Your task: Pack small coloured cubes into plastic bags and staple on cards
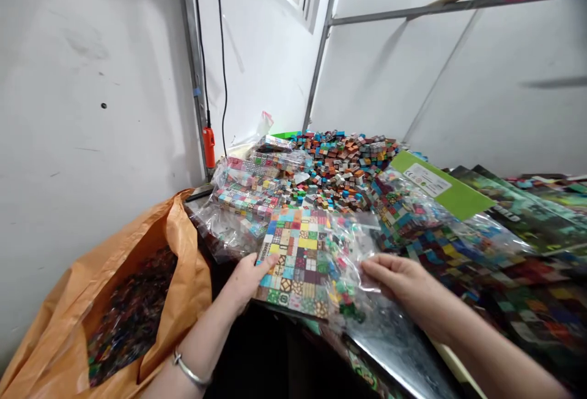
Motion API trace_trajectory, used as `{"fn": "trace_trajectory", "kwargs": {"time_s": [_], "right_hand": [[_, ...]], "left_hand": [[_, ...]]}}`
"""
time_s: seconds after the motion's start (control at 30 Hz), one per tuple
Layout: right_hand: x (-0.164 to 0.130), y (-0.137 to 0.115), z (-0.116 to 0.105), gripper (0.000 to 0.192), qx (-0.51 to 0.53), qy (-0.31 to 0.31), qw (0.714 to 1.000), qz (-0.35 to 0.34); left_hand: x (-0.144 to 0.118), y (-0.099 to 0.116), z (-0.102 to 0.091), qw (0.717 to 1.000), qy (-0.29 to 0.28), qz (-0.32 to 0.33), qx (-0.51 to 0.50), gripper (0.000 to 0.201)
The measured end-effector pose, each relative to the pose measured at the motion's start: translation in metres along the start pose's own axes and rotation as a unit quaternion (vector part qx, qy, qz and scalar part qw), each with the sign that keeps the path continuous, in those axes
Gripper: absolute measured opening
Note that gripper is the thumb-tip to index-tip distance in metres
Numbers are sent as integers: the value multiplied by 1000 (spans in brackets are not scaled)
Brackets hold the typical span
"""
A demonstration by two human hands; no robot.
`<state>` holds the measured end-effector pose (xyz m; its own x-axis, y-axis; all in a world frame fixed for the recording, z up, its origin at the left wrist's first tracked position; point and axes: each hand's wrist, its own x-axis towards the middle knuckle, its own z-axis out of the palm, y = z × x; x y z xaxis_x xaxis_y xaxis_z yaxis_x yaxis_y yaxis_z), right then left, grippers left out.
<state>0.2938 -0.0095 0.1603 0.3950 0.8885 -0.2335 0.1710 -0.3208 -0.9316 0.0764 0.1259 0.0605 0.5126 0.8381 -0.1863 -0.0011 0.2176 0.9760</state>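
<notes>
A clear plastic bag (355,240) lies tilted in front of me, with a block of small printed colourful cubes (298,258) filling its left part. Loose small pieces in green, yellow and red show in its right part. My left hand (250,279) grips the left edge of the cube block, thumb on top. At the bag's right edge, my right hand (389,270) pinches the clear film between thumb and fingers. Underneath is a dark glossy sheet or box (389,338); its kind is unclear.
An orange sack (183,264) of small dark pieces stands at the left. Loose cubes (339,166) are heaped behind, beside bagged cube blocks (247,188). A green labelled card (443,185) and dark printed packs (513,203) lie right. An orange-red switch (209,147) hangs by the wall.
</notes>
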Motion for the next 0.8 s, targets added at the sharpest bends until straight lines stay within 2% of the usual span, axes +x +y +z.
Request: {"fn": "trace_trajectory", "kwargs": {"time_s": [0.03, 0.1, 0.17, 0.27, 0.4, 0.47, 0.5, 0.57, 0.63, 0.7, 0.8], "right_hand": [[-1, 16, 2, 25, 24, 7, 1000, 14], [-4, 42, 9, 24, 85, 24, 995, 36], [-9, 60, 15, 21, 138, 52, 988, 48], [-12, 76, 18, 22, 158, 81, 983, 38], [-11, 90, 14, 26, 63, 89, 994, 4], [-13, 94, 11, 26, 35, 110, 993, 0], [-14, 94, 10, 26, 54, 108, 993, 5], [-19, 93, 8, 28, 168, 66, 983, 25], [-24, 91, 8, 29, 314, 12, 948, 45], [-25, 90, 9, 27, 395, -4, 917, 59], [-20, 92, 14, 30, 391, 5, 918, 62]], "left_hand": [[7, 2, -4, 995, -1, 15, 95, 51], [23, 6, -9, 962, 3, 52, 267, 51], [36, 7, -8, 928, 10, 82, 363, 47], [47, 5, 0, 904, 33, 114, 411, 38], [43, -2, 16, 861, 91, 173, 470, 34], [36, -5, 27, 838, 108, 224, 486, 36], [32, -7, 33, 825, 103, 260, 490, 38], [25, -8, 46, 800, 50, 338, 493, 43], [21, -7, 60, 785, -40, 381, 487, 46], [19, -6, 71, 778, -120, 381, 485, 48], [19, -6, 81, 769, -203, 345, 498, 49]]}}
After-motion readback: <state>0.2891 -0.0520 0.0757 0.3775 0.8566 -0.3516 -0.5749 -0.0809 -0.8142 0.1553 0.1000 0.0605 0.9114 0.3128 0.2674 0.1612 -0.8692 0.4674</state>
